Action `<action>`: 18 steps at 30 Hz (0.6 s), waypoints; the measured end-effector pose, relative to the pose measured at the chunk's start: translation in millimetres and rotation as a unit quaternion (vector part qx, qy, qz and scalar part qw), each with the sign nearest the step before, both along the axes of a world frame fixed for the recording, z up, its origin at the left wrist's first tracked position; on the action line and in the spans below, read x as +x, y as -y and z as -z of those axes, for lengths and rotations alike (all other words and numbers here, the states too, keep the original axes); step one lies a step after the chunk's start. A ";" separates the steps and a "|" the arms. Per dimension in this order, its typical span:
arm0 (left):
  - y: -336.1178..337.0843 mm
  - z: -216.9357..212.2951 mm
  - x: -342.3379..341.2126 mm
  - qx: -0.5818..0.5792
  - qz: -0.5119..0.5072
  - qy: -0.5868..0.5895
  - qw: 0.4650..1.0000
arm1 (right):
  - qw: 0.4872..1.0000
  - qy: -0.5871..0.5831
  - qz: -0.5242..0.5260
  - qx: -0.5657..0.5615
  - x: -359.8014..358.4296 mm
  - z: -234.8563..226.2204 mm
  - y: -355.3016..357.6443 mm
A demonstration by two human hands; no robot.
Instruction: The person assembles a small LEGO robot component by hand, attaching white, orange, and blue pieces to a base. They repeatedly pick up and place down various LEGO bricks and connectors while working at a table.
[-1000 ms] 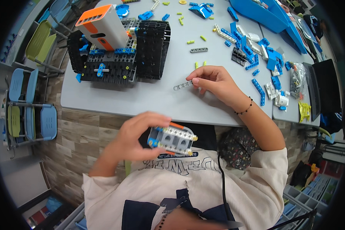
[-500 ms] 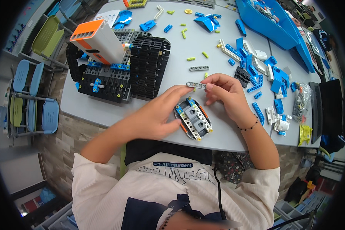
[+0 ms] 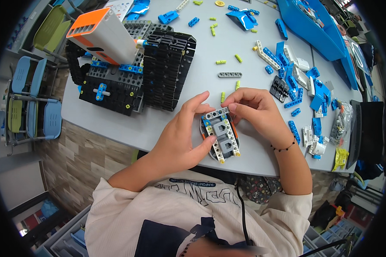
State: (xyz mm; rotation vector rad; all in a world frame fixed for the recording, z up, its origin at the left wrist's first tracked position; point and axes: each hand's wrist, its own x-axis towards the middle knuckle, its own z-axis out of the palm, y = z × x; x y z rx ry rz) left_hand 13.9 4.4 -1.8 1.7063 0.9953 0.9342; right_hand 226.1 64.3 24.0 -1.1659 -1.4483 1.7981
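A grey beam (image 3: 217,113) with a row of holes lies across the far end of a small building-block assembly (image 3: 223,133). That assembly has white side beams, grey blocks in its middle, blue connectors and orange edging. My right hand (image 3: 253,112) pinches the beam's right end between thumb and fingers. Along the assembly's left side, my left hand (image 3: 182,135) grips it, its thumb on the white side beam and its index finger raised above the far corner. The undersides of the right fingertips are hidden.
A tracked vehicle model (image 3: 165,73) with a white-and-orange block (image 3: 103,36) stands at left. Another grey beam (image 3: 230,74) and green pins (image 3: 238,58) lie beyond my hands. Blue and white pieces (image 3: 317,103) are strewn at right, near a blue tray (image 3: 313,30) and black laptop (image 3: 369,128).
The grey beam has come down and nearer, onto the assembly's far end, with my right hand. My left hand has moved so its thumb rests on the assembly. The head view has shifted.
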 end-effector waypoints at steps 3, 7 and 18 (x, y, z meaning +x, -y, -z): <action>-1.3 -1.4 0.6 0.011 -0.003 -0.006 1.000 | 1.000 -0.003 0.001 -0.005 -0.4 -0.7 -0.9; -2.7 -2.2 0.2 0.031 -0.004 -0.018 0.999 | 1.000 0.017 0.008 0.007 -1.6 -0.7 0.0; -0.3 -1.7 1.2 0.113 -0.027 -0.038 0.993 | 0.996 0.052 0.060 0.037 -8.6 -2.4 12.9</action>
